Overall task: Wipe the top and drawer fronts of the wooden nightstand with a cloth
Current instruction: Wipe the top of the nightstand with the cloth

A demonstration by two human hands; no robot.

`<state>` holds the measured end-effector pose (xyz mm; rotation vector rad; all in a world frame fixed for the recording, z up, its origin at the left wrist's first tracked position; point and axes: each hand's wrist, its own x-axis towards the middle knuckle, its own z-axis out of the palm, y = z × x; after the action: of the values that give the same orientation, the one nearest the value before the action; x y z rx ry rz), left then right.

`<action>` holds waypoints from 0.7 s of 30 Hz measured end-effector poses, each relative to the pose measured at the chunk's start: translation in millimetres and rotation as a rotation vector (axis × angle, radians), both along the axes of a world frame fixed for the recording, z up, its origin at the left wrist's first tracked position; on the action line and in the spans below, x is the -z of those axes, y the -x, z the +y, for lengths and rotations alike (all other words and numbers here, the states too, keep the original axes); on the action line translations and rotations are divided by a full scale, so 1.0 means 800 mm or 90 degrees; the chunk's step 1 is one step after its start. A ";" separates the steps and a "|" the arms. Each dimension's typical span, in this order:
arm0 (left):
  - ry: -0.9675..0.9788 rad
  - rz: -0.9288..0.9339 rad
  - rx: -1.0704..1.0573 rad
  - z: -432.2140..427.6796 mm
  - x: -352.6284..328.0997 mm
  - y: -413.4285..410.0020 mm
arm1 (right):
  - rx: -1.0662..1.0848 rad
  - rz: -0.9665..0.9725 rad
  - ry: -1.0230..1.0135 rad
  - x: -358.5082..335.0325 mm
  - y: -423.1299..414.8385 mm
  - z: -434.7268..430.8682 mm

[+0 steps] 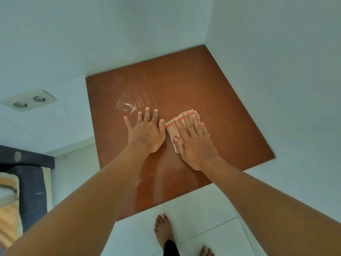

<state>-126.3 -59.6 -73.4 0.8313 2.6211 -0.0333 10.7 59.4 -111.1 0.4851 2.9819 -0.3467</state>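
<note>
right hand lay flat, fingers spread, pressing the striped cloth onto the nightstand top. left hand rested open beside it, near white residue.

Corner of a pale-walled room

A double wall socket sits at left; below it a dark bed frame with bedding; white tiled floor.
</note>
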 end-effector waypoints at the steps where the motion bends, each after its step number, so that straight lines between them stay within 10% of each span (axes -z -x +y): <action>1: 0.001 -0.006 0.000 -0.005 0.000 -0.016 | -0.005 -0.001 -0.002 0.000 -0.018 -0.004; 21: -0.188 0.108 -0.044 -0.145 -0.036 -0.184 | -0.005 -0.084 0.063 -0.005 -0.317 -0.060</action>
<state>20.9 -175.5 -44.7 0.8645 2.8574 0.3242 264.0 11.4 -107.2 0.4672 2.8225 -0.4405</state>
